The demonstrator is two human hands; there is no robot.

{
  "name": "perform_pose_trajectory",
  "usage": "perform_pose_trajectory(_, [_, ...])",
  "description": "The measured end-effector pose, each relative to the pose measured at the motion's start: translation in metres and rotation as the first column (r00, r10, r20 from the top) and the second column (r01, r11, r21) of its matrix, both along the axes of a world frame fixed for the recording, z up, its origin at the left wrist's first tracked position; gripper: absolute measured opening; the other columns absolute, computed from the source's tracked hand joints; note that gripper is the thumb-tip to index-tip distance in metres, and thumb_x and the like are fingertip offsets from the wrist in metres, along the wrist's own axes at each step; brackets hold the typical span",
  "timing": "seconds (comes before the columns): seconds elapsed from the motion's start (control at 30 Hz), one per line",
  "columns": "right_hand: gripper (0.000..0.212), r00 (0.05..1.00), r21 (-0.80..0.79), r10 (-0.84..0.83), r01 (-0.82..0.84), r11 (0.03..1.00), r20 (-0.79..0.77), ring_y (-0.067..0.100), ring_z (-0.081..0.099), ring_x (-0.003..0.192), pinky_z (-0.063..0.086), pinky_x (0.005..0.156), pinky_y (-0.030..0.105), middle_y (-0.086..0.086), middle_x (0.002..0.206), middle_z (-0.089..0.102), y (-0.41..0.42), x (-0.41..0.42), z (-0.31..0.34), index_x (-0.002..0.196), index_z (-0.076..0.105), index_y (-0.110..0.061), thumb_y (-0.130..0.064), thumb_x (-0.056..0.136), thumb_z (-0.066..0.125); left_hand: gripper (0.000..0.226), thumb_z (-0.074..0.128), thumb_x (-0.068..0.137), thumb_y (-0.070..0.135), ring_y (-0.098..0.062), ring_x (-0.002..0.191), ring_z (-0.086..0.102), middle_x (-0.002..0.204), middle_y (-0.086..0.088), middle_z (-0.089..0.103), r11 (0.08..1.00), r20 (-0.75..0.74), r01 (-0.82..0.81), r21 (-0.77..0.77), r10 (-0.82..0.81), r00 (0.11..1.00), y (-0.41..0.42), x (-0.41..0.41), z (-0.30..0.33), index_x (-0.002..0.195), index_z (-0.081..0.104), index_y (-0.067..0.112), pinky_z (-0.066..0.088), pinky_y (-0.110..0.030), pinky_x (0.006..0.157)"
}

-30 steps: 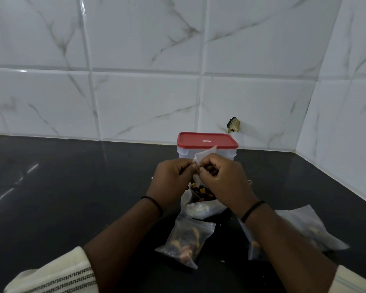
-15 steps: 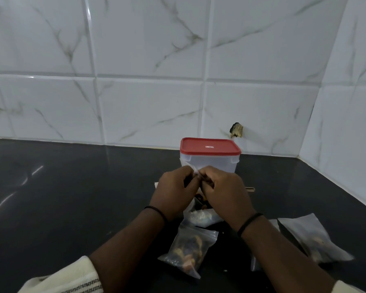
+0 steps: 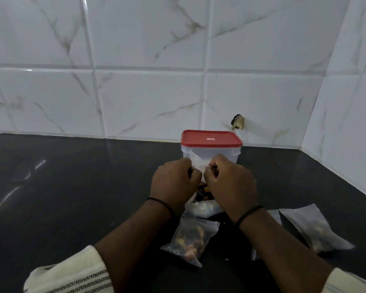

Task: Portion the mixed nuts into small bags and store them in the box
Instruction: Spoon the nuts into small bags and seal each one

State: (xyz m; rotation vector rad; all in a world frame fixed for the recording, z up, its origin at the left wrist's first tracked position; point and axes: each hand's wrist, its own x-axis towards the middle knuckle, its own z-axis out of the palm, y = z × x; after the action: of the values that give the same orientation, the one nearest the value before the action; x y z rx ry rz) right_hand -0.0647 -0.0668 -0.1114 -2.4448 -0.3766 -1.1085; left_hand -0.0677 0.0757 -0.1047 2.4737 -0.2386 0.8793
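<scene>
Both hands pinch the top of a small bag [image 3: 201,205] of nuts, left hand [image 3: 174,182] and right hand [image 3: 230,182] side by side, the bag upright on the table [image 3: 72,197] in front of the lidded box [image 3: 211,151] near the back edge. If the seal is pressed unevenly, nuts may spill on lifting. A pull sideways could tip it onto the filled bag [image 3: 190,237] toward the front edge.
</scene>
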Motion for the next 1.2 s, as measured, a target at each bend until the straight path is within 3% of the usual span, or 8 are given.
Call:
perform_pose_trajectory(0.17, [0.016, 1.0, -0.116, 0.002, -0.001, 0.993, 0.006, 0.018, 0.057, 0.054, 0.036, 0.049, 0.026, -0.002, 0.065, 0.061, 0.001, -0.001, -0.001, 0.085, 0.056, -0.018, -0.031, 0.094, 0.061, 0.04, 0.054, 0.09, 0.029, -0.012, 0.047, 0.037, 0.052, 0.004, 0.041, 0.997, -0.013, 0.076, 0.023, -0.076, 0.997, -0.002, -0.001, -0.001, 0.057, 0.034, 0.022, 0.029, -0.027, 0.049])
perform_pose_trajectory(0.33, [0.009, 0.981, -0.114, -0.184, 0.176, 0.978, -0.065, 0.014, 0.054, 0.065, 0.042, 0.056, 0.026, -0.003, 0.081, 0.064, -0.005, -0.003, 0.006, 0.102, 0.053, -0.02, -0.028, 0.098, 0.052, 0.037, 0.048, 0.087, 0.034, -0.011, 0.046, 0.028, 0.055, 0.003, 0.035, 0.959, -0.018, -0.15, 0.241, 0.159, 0.987, -0.006, -0.009, 0.009, 0.059, 0.029, 0.019, 0.018, -0.027, 0.046])
perform_pose_trajectory(0.5, [0.022, 0.993, -0.124, -0.023, 0.009, 0.992, -0.113, 0.011, 0.055, 0.07, 0.028, 0.051, 0.018, -0.007, 0.087, 0.066, -0.004, -0.005, 0.007, 0.111, 0.053, -0.024, -0.04, 0.096, 0.054, 0.039, 0.049, 0.09, 0.041, -0.01, 0.046, 0.036, 0.054, 0.004, 0.041, 0.98, 0.004, -0.055, 0.193, 0.055, 0.998, -0.011, -0.01, 0.006, 0.059, 0.034, 0.022, 0.021, -0.025, 0.046])
perform_pose_trajectory(0.8, [0.011, 0.987, 0.036, -0.118, 0.122, 0.992, -0.105, 0.011, 0.053, 0.061, 0.038, 0.051, 0.024, -0.009, 0.071, 0.058, -0.015, 0.002, 0.007, 0.086, 0.055, -0.022, -0.029, 0.093, 0.06, 0.033, 0.056, 0.086, 0.043, -0.007, 0.046, 0.035, 0.054, 0.007, 0.041, 0.986, 0.131, -0.038, 0.162, 0.017, 0.991, -0.005, -0.008, 0.006, 0.062, 0.041, 0.025, 0.024, -0.023, 0.046])
perform_pose_trajectory(0.87, [0.017, 0.983, 0.147, -0.062, 0.088, 0.985, -0.173, 0.01, 0.053, 0.059, 0.035, 0.049, 0.022, -0.008, 0.067, 0.057, -0.015, 0.004, 0.006, 0.079, 0.055, -0.021, -0.029, 0.092, 0.061, 0.023, 0.059, 0.082, 0.048, -0.005, 0.057, 0.045, 0.066, 0.012, 0.049, 0.983, 0.197, 0.135, 0.124, -0.158, 0.968, -0.003, -0.008, 0.005, 0.077, 0.052, 0.027, 0.037, -0.023, 0.052])
perform_pose_trajectory(0.93, [0.018, 0.971, 0.311, 0.023, 0.054, 0.949, -0.238, 0.01, 0.056, 0.059, 0.038, 0.05, 0.023, -0.006, 0.065, 0.059, -0.015, 0.007, 0.007, 0.074, 0.056, -0.02, -0.026, 0.089, 0.063, 0.035, 0.068, 0.076, 0.045, -0.009, 0.083, 0.054, 0.094, 0.012, 0.056, 0.969, 0.236, 0.215, 0.122, -0.239, 0.942, 0.002, -0.006, 0.004, 0.103, 0.058, 0.025, 0.044, -0.028, 0.072])
perform_pose_trajectory(1.07, [0.019, 0.949, 0.488, 0.157, -0.003, 0.873, -0.274, 0.014, 0.059, 0.056, 0.049, 0.053, 0.029, 0.001, 0.063, 0.063, -0.015, 0.008, 0.011, 0.069, 0.059, -0.014, -0.022, 0.085, 0.066, 0.08, 0.071, 0.071, 0.047, -0.015, 0.131, 0.04, 0.145, 0.006, 0.041, 0.943, 0.268, 0.153, 0.295, -0.235, 0.934, 0.012, 0.001, 0.004, 0.142, 0.04, 0.027, 0.028, -0.03, 0.104])
perform_pose_trajectory(1.2, [0.02, 0.893, 0.554, 0.367, -0.173, 0.814, -0.26, 0.006, 0.055, 0.051, 0.051, 0.052, 0.027, -0.001, 0.059, 0.061, -0.007, 0.001, 0.014, 0.067, 0.059, -0.014, -0.015, 0.085, 0.067, 0.087, 0.07, 0.074, 0.051, -0.015, 0.143, 0.03, 0.155, 0.004, 0.034, 0.906, 0.213, 0.206, 0.369, -0.298, 0.93, 0.011, 0.008, 0.0, 0.149, 0.034, 0.024, 0.021, -0.034, 0.116])
